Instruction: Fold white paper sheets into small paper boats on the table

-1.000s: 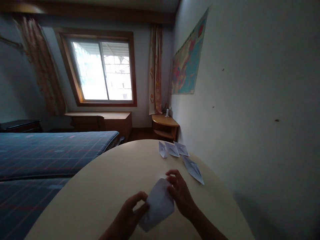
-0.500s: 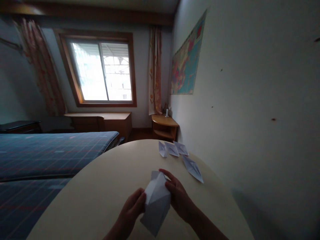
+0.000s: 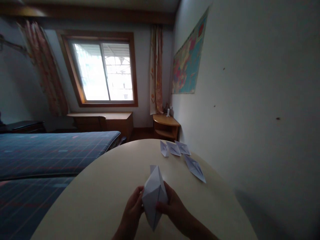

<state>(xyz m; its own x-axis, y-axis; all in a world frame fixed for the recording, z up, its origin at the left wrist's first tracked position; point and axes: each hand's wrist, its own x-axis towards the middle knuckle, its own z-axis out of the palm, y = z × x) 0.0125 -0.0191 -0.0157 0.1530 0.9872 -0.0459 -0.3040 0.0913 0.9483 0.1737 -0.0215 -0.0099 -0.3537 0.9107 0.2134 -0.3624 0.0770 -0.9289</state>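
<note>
A folded white paper [image 3: 153, 195] is held above the near part of the round table [image 3: 105, 186], its pointed ends toward and away from me. My left hand [image 3: 134, 206] grips its left edge, fingers partly behind the paper. On the other side my right hand [image 3: 172, 203] is closed on the right edge, with the thumb on the front face. Beyond, at the table's far right, lie three small folded papers [image 3: 173, 149] in a row and a longer boat-shaped one [image 3: 195, 168].
A bed with a blue plaid cover [image 3: 57, 150] stands left of the table. Behind are a wooden desk [image 3: 112, 115], a corner shelf [image 3: 166, 120] and a window [image 3: 103, 71]. A wall with a map [image 3: 187, 60] rises on the right.
The held paper has turned more upright and narrower, its creased face now toward me. My right hand has moved lower along it, its thumb now on the front. The view has shifted slightly.
</note>
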